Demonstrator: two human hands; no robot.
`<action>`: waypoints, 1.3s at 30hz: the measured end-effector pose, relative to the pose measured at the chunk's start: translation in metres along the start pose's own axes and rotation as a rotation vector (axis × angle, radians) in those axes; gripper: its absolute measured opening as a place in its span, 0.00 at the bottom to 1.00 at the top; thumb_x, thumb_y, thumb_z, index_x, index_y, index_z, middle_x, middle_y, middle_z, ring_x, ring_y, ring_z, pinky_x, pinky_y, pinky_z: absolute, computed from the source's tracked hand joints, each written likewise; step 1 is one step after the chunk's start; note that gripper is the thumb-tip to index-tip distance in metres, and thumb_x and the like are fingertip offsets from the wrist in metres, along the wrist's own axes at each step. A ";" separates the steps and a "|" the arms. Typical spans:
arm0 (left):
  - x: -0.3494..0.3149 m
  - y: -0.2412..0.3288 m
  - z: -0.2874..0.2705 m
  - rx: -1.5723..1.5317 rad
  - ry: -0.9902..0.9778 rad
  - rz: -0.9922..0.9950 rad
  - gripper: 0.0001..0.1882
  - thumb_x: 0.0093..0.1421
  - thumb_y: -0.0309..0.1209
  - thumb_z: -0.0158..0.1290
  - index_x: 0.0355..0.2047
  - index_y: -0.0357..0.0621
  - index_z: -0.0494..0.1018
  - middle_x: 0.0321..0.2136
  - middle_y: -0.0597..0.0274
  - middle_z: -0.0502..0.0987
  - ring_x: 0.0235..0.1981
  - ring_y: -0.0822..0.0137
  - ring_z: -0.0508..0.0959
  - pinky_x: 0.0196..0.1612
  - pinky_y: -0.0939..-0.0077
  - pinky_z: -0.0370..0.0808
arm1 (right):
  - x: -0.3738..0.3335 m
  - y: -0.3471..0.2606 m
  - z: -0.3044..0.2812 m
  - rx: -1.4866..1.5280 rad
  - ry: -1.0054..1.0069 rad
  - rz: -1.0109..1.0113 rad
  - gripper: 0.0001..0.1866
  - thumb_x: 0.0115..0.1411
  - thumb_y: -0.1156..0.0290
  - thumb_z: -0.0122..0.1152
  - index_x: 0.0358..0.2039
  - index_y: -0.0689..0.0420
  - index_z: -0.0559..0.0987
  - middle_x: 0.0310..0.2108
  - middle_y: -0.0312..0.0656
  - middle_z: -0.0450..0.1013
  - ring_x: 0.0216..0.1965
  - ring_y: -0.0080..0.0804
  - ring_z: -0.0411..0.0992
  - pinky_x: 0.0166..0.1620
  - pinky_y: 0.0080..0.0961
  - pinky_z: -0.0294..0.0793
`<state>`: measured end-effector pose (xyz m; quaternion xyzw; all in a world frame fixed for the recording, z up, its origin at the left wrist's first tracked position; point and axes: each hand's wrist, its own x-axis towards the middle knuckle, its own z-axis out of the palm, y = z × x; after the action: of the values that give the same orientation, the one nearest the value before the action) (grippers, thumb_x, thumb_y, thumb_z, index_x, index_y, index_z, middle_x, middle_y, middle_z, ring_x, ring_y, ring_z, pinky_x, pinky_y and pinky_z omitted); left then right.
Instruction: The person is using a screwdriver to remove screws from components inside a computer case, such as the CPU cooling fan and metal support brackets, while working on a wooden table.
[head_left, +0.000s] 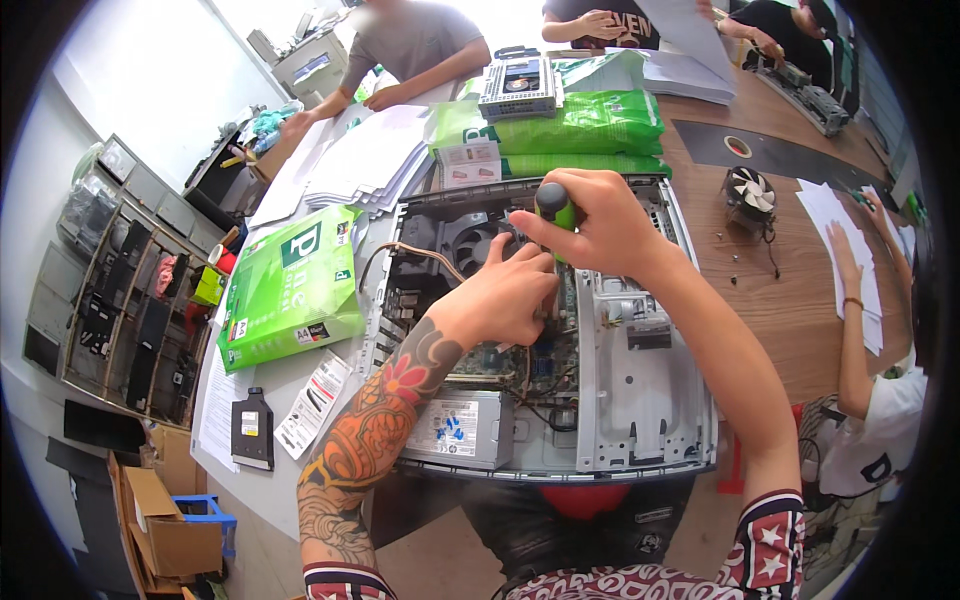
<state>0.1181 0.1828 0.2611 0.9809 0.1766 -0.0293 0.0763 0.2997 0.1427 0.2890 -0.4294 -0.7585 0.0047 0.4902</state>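
An opened desktop computer case [630, 425] lies in front of me at the table's edge. In my right hand [605, 225] is a screwdriver [553, 205] with a green and black handle, held upright over the case. Its tip is hidden by my left hand [505, 300], which reaches inside with curled fingers close to the screwdriver; the fingertips and anything in them are out of sight. A black fan [475, 240] sits just beyond that hand. Nearer me are the circuit board [545, 370] and a silver power supply [455, 430].
Green paper packs [290, 290] lie left of and behind the case, one pile bearing a metal drive unit [520, 85]. A cooler with a fan [750, 195], loose screws [735, 280] and a tape roll [737, 147] lie right. A slim black drive [252, 430] lies left. Other people work around the table.
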 end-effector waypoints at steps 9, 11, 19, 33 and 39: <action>0.001 0.004 0.002 0.011 -0.027 0.007 0.07 0.45 0.25 0.58 0.27 0.44 0.78 0.48 0.62 0.73 0.62 0.60 0.64 0.66 0.41 0.51 | -0.001 0.004 0.003 0.011 0.035 -0.072 0.20 0.56 0.61 0.72 0.21 0.61 0.72 0.17 0.43 0.67 0.17 0.35 0.63 0.23 0.29 0.64; 0.000 0.006 0.001 0.039 -0.029 0.017 0.07 0.46 0.23 0.57 0.28 0.44 0.78 0.47 0.62 0.74 0.62 0.60 0.64 0.66 0.42 0.52 | -0.001 0.004 0.004 0.010 0.035 -0.075 0.20 0.56 0.61 0.72 0.21 0.61 0.72 0.17 0.43 0.67 0.17 0.35 0.63 0.23 0.29 0.64; -0.002 0.003 -0.001 -0.022 -0.036 0.009 0.11 0.45 0.25 0.59 0.32 0.44 0.76 0.46 0.62 0.74 0.61 0.60 0.65 0.66 0.42 0.53 | 0.000 0.002 0.002 0.023 0.030 -0.057 0.20 0.56 0.61 0.72 0.21 0.61 0.72 0.17 0.43 0.67 0.17 0.36 0.64 0.23 0.29 0.64; -0.002 -0.001 0.001 -0.031 -0.017 0.033 0.15 0.46 0.25 0.59 0.38 0.48 0.78 0.47 0.63 0.75 0.62 0.61 0.66 0.66 0.42 0.51 | 0.001 0.003 0.002 0.016 0.047 -0.081 0.20 0.57 0.61 0.72 0.21 0.61 0.72 0.17 0.44 0.66 0.17 0.36 0.63 0.23 0.28 0.64; -0.001 -0.001 0.002 -0.011 0.001 0.049 0.13 0.48 0.25 0.58 0.36 0.50 0.79 0.44 0.62 0.74 0.59 0.60 0.68 0.64 0.43 0.53 | 0.000 0.004 0.001 -0.009 0.002 -0.003 0.26 0.57 0.50 0.69 0.21 0.62 0.75 0.18 0.48 0.71 0.20 0.48 0.71 0.28 0.36 0.71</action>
<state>0.1166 0.1826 0.2592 0.9845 0.1527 -0.0259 0.0824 0.3014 0.1455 0.2872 -0.4306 -0.7586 0.0002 0.4889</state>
